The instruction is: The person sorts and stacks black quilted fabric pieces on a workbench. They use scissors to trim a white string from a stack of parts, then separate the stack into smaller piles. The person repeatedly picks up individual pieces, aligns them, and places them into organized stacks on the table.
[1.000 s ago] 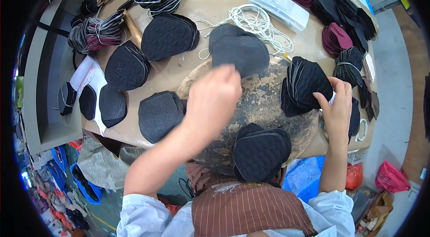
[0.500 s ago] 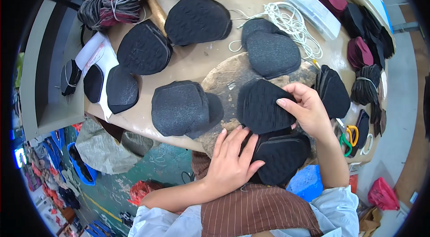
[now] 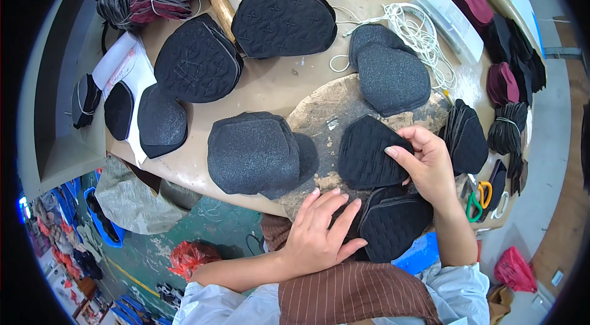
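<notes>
A rounded black quilted fabric piece (image 3: 372, 153) is pinched at its right edge between the thumb and fingers of my right hand (image 3: 424, 162). It hovers over or rests on a worn round wooden board (image 3: 313, 107); I cannot tell which. My left hand (image 3: 322, 227) lies palm down at the board's near edge, fingers spread and holding nothing. Its thumb and index finger are beside a stack of similar black quilted pieces (image 3: 396, 227) close to my body. To the left of the board, a pile of dark grey felt-like pieces (image 3: 252, 153) overlaps its edge.
More grey pieces (image 3: 393, 79) lie at the board's far side, and black ones (image 3: 470, 140) at its right. Beyond are quilted stacks (image 3: 283, 18), white cord (image 3: 418, 42), a clear plastic box (image 3: 448, 21) and a wooden handle (image 3: 218, 2). Scissors (image 3: 485, 193) lie at the right edge.
The view has shifted slightly, so most table items appear displaced. My right hand keeps its pinch on the black piece. My left fingertips now sit a little apart from that piece's lower edge.
</notes>
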Demonstrator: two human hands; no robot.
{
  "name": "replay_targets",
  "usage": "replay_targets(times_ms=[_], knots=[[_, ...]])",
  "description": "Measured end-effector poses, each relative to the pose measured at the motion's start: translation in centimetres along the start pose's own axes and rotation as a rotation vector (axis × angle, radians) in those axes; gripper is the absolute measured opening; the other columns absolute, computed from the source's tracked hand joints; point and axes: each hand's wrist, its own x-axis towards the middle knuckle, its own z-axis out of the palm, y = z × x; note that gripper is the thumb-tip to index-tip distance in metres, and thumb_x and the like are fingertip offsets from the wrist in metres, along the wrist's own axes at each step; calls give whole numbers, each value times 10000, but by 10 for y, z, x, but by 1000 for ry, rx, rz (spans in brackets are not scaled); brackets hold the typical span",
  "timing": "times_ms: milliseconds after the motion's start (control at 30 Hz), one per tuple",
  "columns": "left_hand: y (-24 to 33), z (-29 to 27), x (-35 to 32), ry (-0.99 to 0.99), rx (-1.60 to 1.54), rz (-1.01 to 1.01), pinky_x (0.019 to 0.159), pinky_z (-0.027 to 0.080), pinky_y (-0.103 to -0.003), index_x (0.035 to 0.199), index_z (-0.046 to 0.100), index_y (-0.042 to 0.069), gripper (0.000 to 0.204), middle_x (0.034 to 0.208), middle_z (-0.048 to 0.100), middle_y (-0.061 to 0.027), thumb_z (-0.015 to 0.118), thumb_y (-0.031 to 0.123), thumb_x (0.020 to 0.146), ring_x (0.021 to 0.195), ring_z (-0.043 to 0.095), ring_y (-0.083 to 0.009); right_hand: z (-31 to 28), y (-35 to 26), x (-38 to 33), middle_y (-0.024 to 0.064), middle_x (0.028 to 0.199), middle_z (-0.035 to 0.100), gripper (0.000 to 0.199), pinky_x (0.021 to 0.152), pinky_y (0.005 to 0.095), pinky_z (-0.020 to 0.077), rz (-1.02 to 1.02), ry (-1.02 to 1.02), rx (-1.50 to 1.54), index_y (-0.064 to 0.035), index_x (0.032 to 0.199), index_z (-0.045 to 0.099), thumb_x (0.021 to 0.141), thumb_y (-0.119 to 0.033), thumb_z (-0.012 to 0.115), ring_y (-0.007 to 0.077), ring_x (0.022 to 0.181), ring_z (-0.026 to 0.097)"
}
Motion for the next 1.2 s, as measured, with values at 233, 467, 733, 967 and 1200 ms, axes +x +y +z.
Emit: replay_targets(times_ms=[233,467,733,967,1200], knots=[[2,-8,5,-19,14,0,1003,354,-492,1255,548,23,648,1213,507,-170,647,466,793,1153,512,-314,3,-7,0,9,818,654,187,411,166,427,22,11,-55,3,1010,584,856,-68,662,3,614,555],[0,-10,33,-75,68,33,1049,256,-551,1307,471,-49,809,1389,399,-252,598,560,790,1295,396,-375,2,-11,4,10,806,653,198,406,171,426,49,5,-74,10,1006,585,851,-76,673,5,608,556],[1,1,50,-191,328,-93,1076,202,-514,1356,423,-25,888,1446,368,-199,494,654,788,1340,341,-332,-3,-9,1,23,700,637,181,421,211,423,81,28,-37,10,936,585,837,-97,694,42,538,549],[5,-13,97,-173,305,-133,937,317,-458,1313,521,117,624,1447,376,-150,637,452,799,1131,437,-327,-16,-18,12,101,484,474,209,439,363,381,-196,45,-626,-5,762,551,769,-115,728,218,423,500],[9,-45,102,334,-418,-41,758,519,-326,1280,493,-17,585,974,646,-161,738,23,750,879,647,-277,-29,-13,-43,87,926,572,310,672,213,499,-538,203,271,-23,962,479,760,65,697,104,815,589]])
